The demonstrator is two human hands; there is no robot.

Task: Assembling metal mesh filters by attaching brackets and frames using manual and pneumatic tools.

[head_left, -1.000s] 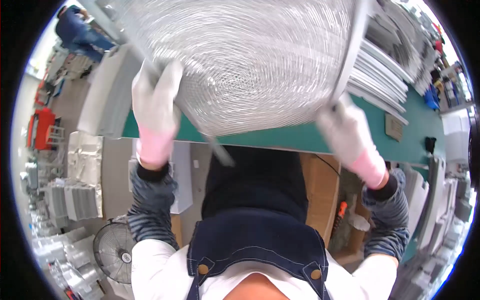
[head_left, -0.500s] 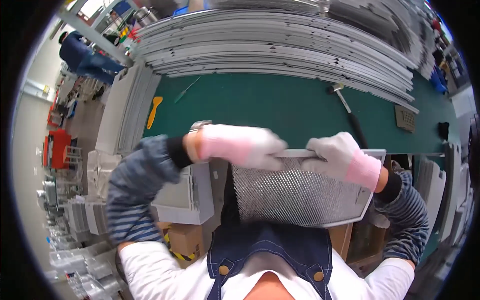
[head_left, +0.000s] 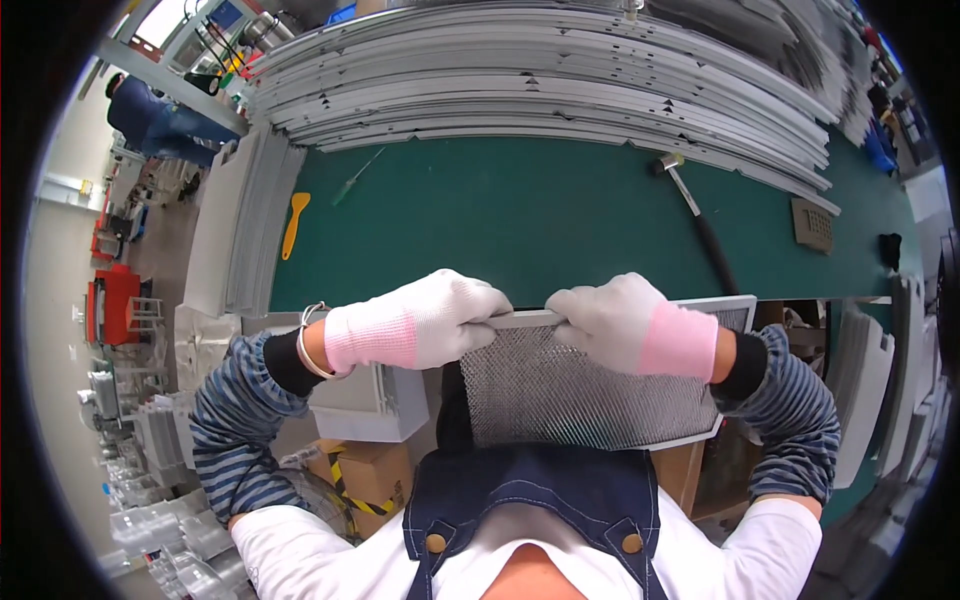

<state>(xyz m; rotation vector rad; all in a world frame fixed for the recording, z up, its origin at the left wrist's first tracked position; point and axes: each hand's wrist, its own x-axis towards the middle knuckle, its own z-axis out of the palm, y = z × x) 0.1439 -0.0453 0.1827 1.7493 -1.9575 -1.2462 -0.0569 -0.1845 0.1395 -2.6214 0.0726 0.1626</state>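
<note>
In front of my chest, just off the workbench's near edge, is a metal mesh filter panel (head_left: 590, 392) with a pale frame strip along its far edge and right side. My left hand (head_left: 448, 318), in a white and pink glove, pinches the left end of the far frame strip. Close to its right, my gloved right hand (head_left: 612, 320) is closed over the same strip, fingertips at the edge. The mesh slopes down toward my apron. My palms hide parts of the frame, and the panel's left side shows bare mesh.
On the green workbench (head_left: 480, 220) lie a hammer (head_left: 700, 220), a yellow scraper (head_left: 295, 226), a thin screwdriver (head_left: 356, 178) and a beige block (head_left: 811, 224). Long metal strips (head_left: 560, 95) are stacked behind. White panels (head_left: 235, 225) stand at left; a cardboard box (head_left: 372, 475) sits below.
My left hand has moved left and slightly down along the far frame strip, and my right hand has also shifted left. The panel has tilted a little and both hands keep closed on its edge.
</note>
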